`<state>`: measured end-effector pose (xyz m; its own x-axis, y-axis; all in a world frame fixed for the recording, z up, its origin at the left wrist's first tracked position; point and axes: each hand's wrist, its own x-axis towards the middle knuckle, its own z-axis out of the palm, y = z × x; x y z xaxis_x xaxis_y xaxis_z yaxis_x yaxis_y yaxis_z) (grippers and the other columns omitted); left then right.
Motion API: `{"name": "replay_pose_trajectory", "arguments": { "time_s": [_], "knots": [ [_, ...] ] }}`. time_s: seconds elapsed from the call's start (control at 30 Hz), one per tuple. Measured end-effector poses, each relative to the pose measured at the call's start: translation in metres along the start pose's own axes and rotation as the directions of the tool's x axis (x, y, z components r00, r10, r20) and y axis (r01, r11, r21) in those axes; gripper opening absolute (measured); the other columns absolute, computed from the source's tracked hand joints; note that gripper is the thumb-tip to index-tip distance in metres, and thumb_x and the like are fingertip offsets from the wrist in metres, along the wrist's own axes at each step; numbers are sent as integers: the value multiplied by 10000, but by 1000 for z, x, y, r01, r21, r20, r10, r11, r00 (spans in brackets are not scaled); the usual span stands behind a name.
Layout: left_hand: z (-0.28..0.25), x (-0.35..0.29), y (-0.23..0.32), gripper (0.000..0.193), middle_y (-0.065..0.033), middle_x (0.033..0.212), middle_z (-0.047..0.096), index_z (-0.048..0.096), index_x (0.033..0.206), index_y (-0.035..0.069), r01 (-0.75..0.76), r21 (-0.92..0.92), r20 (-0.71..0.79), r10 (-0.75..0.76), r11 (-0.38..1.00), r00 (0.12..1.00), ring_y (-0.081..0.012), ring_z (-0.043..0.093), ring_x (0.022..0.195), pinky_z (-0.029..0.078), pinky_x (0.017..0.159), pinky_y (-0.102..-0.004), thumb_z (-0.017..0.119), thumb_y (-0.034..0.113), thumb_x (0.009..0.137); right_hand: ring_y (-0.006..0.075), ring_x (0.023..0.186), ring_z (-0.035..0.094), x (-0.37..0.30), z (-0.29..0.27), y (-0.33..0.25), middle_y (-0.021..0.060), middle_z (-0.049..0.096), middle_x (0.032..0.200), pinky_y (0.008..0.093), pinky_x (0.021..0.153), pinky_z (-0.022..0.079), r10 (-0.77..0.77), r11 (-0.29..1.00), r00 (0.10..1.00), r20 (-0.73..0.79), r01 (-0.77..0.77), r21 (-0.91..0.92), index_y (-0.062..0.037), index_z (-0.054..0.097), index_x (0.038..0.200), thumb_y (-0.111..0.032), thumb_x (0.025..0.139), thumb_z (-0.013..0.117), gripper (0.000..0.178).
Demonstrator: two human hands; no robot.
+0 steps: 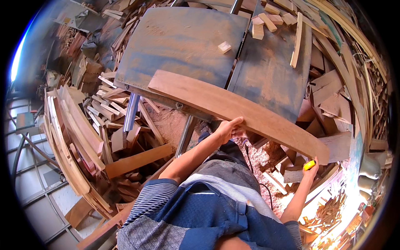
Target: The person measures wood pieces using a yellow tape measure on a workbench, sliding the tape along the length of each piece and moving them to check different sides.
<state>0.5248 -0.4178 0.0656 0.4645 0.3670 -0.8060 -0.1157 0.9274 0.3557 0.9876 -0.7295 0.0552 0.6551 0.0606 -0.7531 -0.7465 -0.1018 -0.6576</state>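
Observation:
A long reddish-brown wooden board (233, 109) lies slantwise over the near edge of a dusty metal machine table (183, 41), its right end jutting past it. My left hand (230, 130) grips the board's near edge around the middle, thumb on top and fingers partly hidden beneath. At the board's right end, my right hand (313, 166) is closed around a small yellow tape measure (309, 165). Its fingertips are by the board's corner; whether they press on the wood is hard to tell.
A small wood block (224, 47) and several offcuts (266, 23) rest on the tabletop. Curved boards (79, 137) are stacked at left, with scrap wood (112, 108) beside them. More planks (333, 96) pile up at right. Sawdust (168, 123) covers the floor; a dark cord (266, 189) hangs near my body.

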Motion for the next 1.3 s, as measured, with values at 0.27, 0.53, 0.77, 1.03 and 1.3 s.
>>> {"name": "replay_pose_trajectory", "arguments": {
  "time_s": [0.27,0.53,0.77,1.03,1.3],
  "knots": [
    [-9,-15,17,579,-184,947,740,685,1079,-86,-122,318,3,128,940,992,-195,685,647,569,557,-326,578,482,1030,140,577,597,13,13,9,-38,666,748,320,518,461,-35,999,999,13,34,31,-220,667,901,-436,869,766,239],
    [-146,-76,158,683,-207,1388,577,627,1279,31,-170,867,492,748,-469,446,-414,547,1267,442,1046,-543,897,327,725,177,568,606,-2,32,45,7,662,713,332,494,457,33,995,984,175,-50,92,-178,652,867,-486,893,742,322],
    [-153,-44,270,1228,-242,1630,268,401,1526,48,-150,664,439,218,-733,872,-433,175,1548,206,1273,-509,959,494,527,187,531,616,-48,97,56,14,624,652,341,496,486,95,995,995,18,-95,7,-199,623,894,-505,846,799,356],
    [-135,-27,292,1220,-207,1455,426,453,1503,80,-302,615,478,39,-728,878,-403,377,1406,322,1190,-493,1007,389,461,201,521,616,-52,93,63,37,624,641,318,465,475,48,996,999,-12,-47,74,-166,635,929,-456,871,787,333],
    [-120,-20,309,1201,-210,1476,415,478,1482,83,-291,566,568,109,-771,816,-407,378,1410,322,1200,-500,1014,365,445,196,566,630,-24,99,62,28,640,699,330,494,490,62,992,988,144,-76,97,-161,636,930,-451,891,786,329]
  ]
}}
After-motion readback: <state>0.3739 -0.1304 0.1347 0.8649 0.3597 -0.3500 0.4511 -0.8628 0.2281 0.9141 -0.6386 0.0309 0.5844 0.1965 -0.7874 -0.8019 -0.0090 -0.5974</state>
